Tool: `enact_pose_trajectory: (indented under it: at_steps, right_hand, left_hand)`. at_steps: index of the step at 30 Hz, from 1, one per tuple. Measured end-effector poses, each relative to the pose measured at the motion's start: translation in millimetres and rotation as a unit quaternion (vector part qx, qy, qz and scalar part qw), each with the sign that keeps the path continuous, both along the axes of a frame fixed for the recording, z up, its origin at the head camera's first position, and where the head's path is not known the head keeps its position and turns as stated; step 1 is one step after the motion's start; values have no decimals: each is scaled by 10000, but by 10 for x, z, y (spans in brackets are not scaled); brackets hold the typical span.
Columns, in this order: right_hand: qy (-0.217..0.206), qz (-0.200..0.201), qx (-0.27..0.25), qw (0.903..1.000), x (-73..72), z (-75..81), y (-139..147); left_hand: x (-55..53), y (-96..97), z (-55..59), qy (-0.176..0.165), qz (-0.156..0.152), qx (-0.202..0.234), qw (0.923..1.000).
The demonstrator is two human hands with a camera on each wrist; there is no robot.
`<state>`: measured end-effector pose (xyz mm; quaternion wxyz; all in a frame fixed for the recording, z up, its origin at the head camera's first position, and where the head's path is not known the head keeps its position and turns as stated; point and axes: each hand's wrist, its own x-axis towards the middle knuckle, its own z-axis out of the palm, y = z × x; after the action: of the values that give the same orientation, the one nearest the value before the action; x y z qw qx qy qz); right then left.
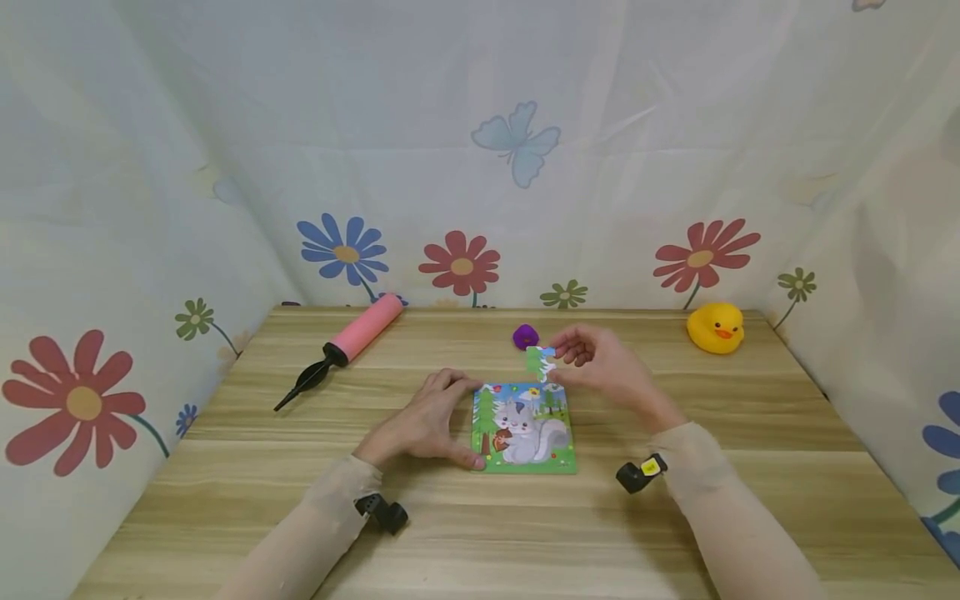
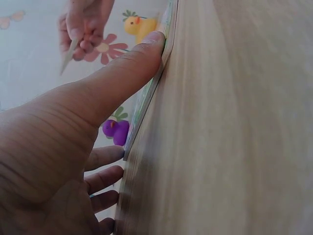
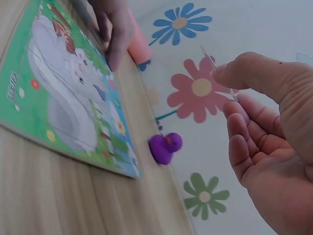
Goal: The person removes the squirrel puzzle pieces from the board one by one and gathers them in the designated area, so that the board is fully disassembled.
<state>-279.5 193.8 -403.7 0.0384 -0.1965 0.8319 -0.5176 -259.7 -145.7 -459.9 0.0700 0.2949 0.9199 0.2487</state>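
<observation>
A square jigsaw puzzle [image 1: 524, 429] with a grey squirrel on it lies flat on the table. My left hand [image 1: 427, 417] steadies its left side, the straight thumb pressing the near corner and the fingers at the far corner. In the left wrist view that thumb [image 2: 132, 61] lies along the puzzle's edge. Above the far right of the puzzle, my right hand [image 1: 600, 367] pinches a jigsaw piece [image 1: 538, 363] with green and white on it. The right wrist view has the piece [image 3: 209, 56] nearly edge-on between thumb and fingers.
A small purple rubber duck [image 1: 526, 337] sits behind the puzzle. At the far right stands a yellow rubber duck [image 1: 716, 327]. A pink hand pump [image 1: 367, 330] with a black nozzle lies at the far left. A flowered curtain [image 1: 592, 233] hangs behind the wooden table [image 1: 480, 542].
</observation>
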Motion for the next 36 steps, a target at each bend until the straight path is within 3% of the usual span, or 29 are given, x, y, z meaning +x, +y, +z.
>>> enact_pose_trajectory:
  at_steps: [14, 29, 36]
  right_hand:
    - [427, -425, 316, 9977, 66, 278, 712]
    - [578, -921, 447, 9931, 156, 294, 1431]
    - [378, -1181, 967, 9876, 227, 210, 1705]
  left_hand:
    - [7, 0, -17, -10, 19, 73, 10000]
    - [-9, -14, -46, -39, 84, 72, 9999]
    - [0, -5, -37, -43, 91, 58, 9999]
